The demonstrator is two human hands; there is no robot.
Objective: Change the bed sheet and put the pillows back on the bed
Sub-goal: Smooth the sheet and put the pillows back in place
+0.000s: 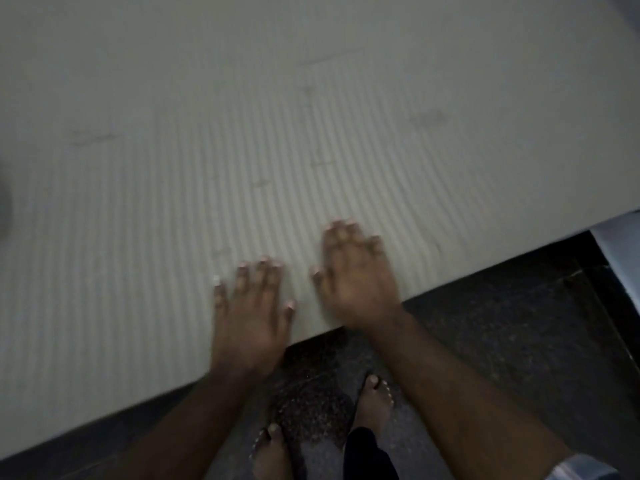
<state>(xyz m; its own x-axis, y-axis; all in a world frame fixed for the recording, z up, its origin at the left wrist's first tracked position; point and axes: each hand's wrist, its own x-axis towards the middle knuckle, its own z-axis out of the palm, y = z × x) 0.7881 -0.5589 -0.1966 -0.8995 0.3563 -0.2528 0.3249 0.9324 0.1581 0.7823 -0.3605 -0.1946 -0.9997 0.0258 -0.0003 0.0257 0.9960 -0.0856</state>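
Observation:
A pale striped bed sheet [242,140] covers the bed and fills most of the view, with faint fold creases across it. My left hand [251,306] lies flat on the sheet near the bed's front edge, fingers spread. Just to its right, my right hand [356,278] also presses palm-down on the sheet with the fingers apart. Neither hand holds anything. No pillow is in view. The picture is dim and blurred.
Dark speckled floor [502,341] runs along the bed's front edge, where my feet [374,403] stand in sandals close to the bed. A pale object [620,258] shows at the right edge beside the bed corner.

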